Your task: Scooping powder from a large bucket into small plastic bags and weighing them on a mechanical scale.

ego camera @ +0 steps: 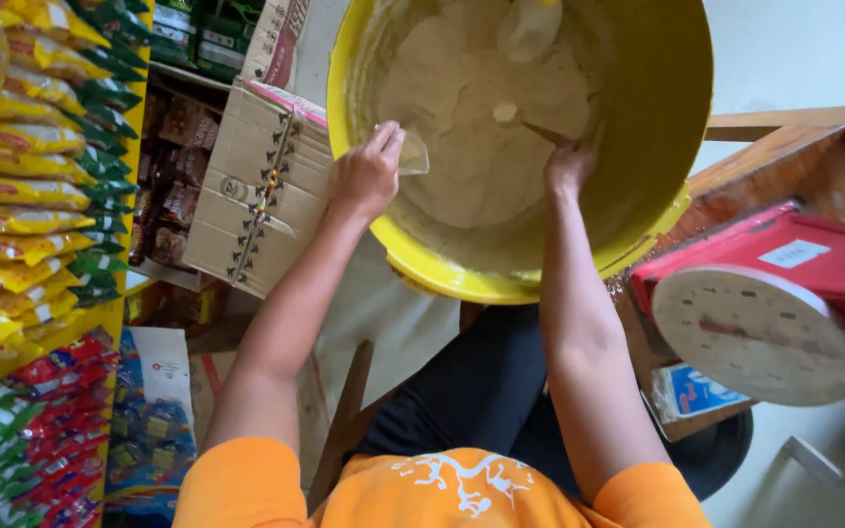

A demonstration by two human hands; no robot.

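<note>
Over the tub [657,127], both hands [369,174] grip bag [413,154], scoop [540,129].

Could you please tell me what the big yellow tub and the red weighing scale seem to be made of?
Yellow tub: probably moulded plastic, judging by its even glossy colour and thick rolled rim. Red scale: housing looks like painted metal or plastic, hard to tell; its round white dial seems covered by a clear pane.

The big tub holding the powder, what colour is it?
Bright yellow tub, inside and out, seen best in the head view.
</note>
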